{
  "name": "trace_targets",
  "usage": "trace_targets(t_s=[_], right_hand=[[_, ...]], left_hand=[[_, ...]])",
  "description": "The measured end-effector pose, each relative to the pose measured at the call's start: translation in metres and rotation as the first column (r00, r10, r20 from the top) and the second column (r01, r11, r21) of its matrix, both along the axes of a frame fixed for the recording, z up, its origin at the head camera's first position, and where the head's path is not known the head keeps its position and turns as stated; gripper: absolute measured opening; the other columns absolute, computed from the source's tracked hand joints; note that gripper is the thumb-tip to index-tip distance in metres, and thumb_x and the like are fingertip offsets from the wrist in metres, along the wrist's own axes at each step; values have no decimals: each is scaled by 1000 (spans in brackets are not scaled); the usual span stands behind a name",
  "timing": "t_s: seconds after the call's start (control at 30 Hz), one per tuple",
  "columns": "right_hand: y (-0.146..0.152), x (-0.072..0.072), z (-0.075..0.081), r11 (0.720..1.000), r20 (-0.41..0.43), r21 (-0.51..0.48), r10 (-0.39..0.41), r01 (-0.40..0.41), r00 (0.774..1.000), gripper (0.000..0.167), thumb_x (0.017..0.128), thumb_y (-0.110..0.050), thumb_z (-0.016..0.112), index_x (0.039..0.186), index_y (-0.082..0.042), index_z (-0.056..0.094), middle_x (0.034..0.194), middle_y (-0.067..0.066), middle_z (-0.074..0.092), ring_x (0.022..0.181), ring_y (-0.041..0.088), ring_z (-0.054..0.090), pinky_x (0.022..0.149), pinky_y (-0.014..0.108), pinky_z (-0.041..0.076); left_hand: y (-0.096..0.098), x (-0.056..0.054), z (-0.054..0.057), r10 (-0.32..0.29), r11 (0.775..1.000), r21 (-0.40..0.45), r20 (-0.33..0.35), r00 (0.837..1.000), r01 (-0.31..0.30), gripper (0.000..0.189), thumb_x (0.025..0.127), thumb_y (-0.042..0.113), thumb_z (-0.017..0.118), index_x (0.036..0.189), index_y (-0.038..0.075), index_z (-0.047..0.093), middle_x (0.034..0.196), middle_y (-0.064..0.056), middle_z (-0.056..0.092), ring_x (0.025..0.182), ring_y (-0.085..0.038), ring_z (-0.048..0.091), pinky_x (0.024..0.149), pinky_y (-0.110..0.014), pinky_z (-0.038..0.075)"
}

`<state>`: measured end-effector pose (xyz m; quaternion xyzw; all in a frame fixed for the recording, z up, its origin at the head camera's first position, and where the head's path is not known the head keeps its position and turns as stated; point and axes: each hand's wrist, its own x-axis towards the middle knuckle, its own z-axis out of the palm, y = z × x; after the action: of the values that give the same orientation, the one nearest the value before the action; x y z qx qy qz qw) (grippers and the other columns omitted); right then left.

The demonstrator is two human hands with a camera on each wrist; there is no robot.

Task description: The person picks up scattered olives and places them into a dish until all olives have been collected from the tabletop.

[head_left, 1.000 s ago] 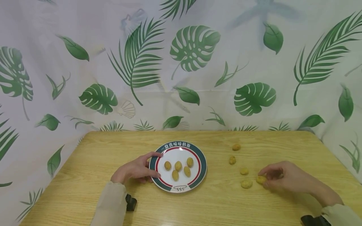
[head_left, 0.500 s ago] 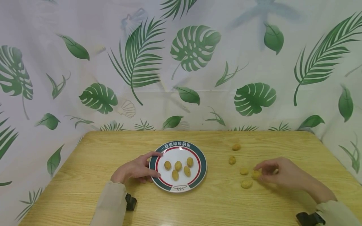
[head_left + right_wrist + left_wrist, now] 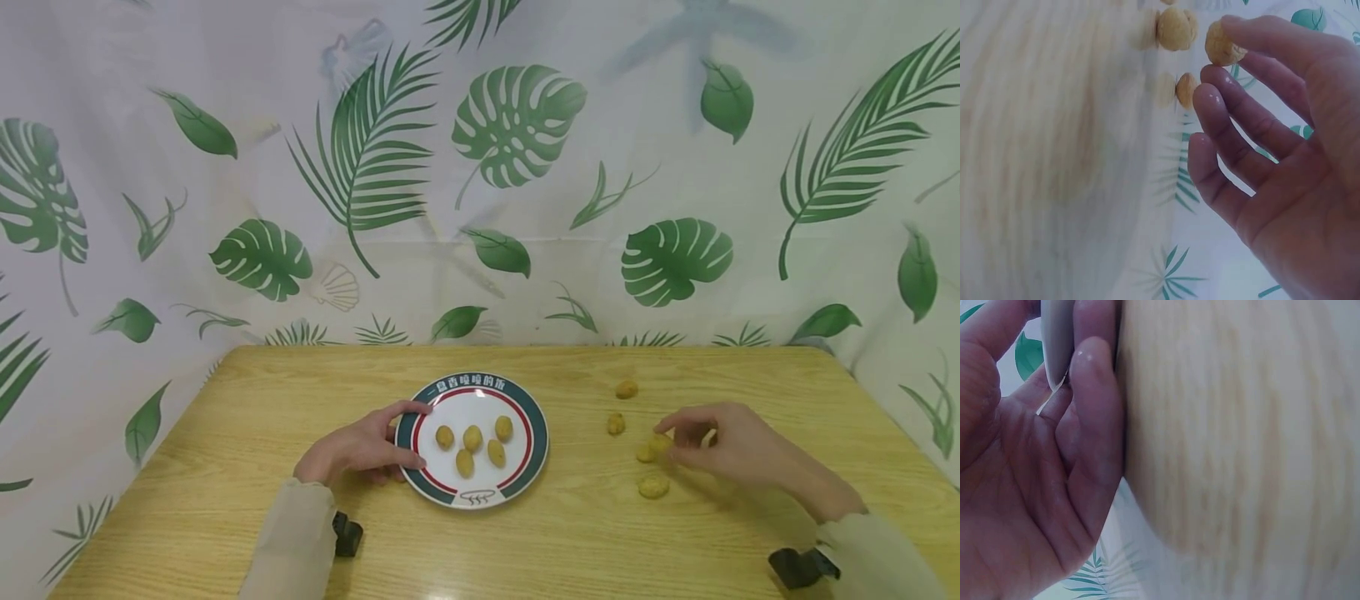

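My left hand grips the left rim of a round plate, thumb over the edge and fingers beneath. The plate is white with a teal border and a red ring, and several small yellow-brown potatoes lie spread on it. In the left wrist view the plate shows edge-on between thumb and fingers. My right hand pinches one small potato between thumb and fingertips, raised off the table. Just beside it in the head view is another potato, partly hidden; a third potato lies nearer me.
Two more potatoes, one darker and one lumpy, lie farther back on the wooden table. A leaf-printed cloth hangs behind the table and along its sides.
My right hand has lifted its potato from the table and carried it left and slightly away from me, past the potato beside it. The left hand and plate have stayed put.
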<state>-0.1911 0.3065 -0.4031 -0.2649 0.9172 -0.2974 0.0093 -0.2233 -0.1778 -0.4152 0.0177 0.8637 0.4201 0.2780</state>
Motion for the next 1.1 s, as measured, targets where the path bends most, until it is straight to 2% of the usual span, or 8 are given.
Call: trace_targets(t_s=[0.3,0.6,0.87,1.1], right_hand=[[-15,-6,9,999,-6,-21,-26,26,1000,20,90,-19,79,110,-16,76,81,-14,66,74,-4,60,62,23,51],[-28,-13,13,1000,-46,-29,-7,6,999,19,90,-20,79,109,-18,76,82,-15,66,74,-4,60,63,23,52],[-45,-18,13,996,-84,-78,27,-33,996,20,88,-15,80,107,-13,77,81,-12,68,72,-4,59,60,22,51],[-62,-20,16,996,-34,-84,16,-19,999,22,88,-19,80,109,-14,76,83,-10,68,73,-1,59,62,22,51]], left_hand=[[0,-1,1,-4,1000,3,-3,1000,4,70,86,25,83,146,37,48,99,-7,65,72,-20,63,61,-27,49],[0,-1,1,2,1000,16,7,1000,-2,70,86,25,83,146,37,48,99,-7,65,72,-20,63,61,-27,49],[0,0,1,0,1000,13,3,1000,0,70,87,25,83,146,37,48,98,-7,66,71,-19,63,61,-27,49],[0,-1,1,-6,1000,16,0,1000,6,70,86,25,83,146,37,48,96,-6,65,70,-19,62,60,-27,49]])
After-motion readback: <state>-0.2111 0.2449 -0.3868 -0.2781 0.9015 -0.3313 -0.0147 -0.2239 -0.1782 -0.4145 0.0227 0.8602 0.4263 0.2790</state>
